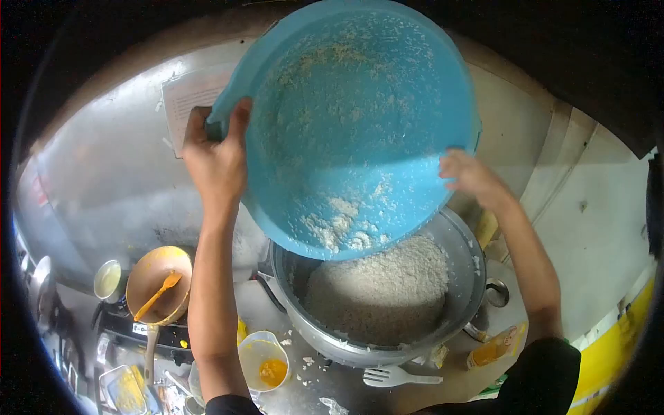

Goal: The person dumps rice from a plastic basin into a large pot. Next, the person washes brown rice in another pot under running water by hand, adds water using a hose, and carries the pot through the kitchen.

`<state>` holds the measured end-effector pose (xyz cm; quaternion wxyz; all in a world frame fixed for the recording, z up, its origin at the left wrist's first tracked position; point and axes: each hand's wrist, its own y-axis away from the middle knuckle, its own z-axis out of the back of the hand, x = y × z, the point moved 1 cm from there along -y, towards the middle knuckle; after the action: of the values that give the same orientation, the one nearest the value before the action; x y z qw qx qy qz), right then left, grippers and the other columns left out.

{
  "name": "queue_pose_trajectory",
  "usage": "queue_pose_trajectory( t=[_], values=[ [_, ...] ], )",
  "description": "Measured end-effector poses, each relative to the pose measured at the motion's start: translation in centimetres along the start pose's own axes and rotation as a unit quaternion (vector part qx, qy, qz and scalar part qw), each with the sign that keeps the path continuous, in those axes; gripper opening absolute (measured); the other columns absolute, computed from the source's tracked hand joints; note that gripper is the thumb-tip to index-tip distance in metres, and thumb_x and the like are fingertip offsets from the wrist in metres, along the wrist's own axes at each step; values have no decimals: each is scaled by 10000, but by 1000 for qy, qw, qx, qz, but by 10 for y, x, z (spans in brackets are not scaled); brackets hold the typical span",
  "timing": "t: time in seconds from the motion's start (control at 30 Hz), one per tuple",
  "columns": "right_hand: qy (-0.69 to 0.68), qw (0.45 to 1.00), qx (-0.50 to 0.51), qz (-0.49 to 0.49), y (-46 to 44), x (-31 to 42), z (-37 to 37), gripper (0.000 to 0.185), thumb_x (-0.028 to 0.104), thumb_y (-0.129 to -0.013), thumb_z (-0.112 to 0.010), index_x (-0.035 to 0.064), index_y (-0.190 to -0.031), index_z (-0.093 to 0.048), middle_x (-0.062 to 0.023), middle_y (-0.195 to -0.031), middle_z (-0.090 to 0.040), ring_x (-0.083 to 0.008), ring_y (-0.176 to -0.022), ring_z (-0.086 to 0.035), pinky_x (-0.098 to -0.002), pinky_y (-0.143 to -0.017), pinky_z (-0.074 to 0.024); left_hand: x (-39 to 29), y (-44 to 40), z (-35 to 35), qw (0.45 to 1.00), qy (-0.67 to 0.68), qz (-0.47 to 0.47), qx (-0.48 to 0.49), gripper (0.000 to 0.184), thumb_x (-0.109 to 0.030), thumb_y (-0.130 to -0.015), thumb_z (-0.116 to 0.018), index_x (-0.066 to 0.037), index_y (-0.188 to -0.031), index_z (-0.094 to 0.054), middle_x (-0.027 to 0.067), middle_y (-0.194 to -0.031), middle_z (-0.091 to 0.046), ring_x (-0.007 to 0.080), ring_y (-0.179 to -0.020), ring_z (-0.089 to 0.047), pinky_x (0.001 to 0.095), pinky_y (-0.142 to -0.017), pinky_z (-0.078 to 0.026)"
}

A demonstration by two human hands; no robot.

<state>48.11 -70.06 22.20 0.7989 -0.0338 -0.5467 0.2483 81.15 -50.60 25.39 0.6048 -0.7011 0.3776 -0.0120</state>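
A large light-blue plastic basin (pixel 332 131) is tilted up over a big metal pot, its inside facing me. White grated or crumbly bits (pixel 339 225) cling to its wall and gather at the lower rim. My left hand (pixel 218 152) is closed around the basin's handle on the left. At the right side of the basin, my right hand (pixel 477 181) has its fingers against or in front of the wall; they are blurred, so I cannot tell if they grip. Below, the pot (pixel 325 339) holds a heap of the same white crumbly stuff (pixel 387 283).
A white plastic fork-shaped server (pixel 398 377) lies before the pot. Left of it stands a tub (pixel 252 349) with orange-yellow contents. A frying pan (pixel 155 266) with an orange spatula (pixel 158 296) sits on a stove. Right are a yellow packet (pixel 494 348) and a metal ladle (pixel 496 292).
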Motion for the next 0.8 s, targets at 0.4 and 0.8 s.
queue_pose_trajectory(
  t=[0.4,0.8],
  values=[
    [537,757,124,350,-91,192,-145,219,152,-846,-522,4,-853,-683,-217,-830,-657,-292,-707,-636,-420,-637,-513,-9,-14,-42,991,-7,46,125,303,-266,-852,-721,-4,-785,-584,-4,-605,-493,70,-555,-415,244,-500,-335],
    [80,996,-7,40,-119,102,-41,302,200,-907,-468,-26,-1027,-628,-178,-930,-655,-245,-797,-685,-352,-615,-571,-17,-8,-11,991,-25,38,125,304,-275,-846,-727,2,-796,-612,4,-632,-516,74,-580,-419,239,-524,-344]
  ],
)
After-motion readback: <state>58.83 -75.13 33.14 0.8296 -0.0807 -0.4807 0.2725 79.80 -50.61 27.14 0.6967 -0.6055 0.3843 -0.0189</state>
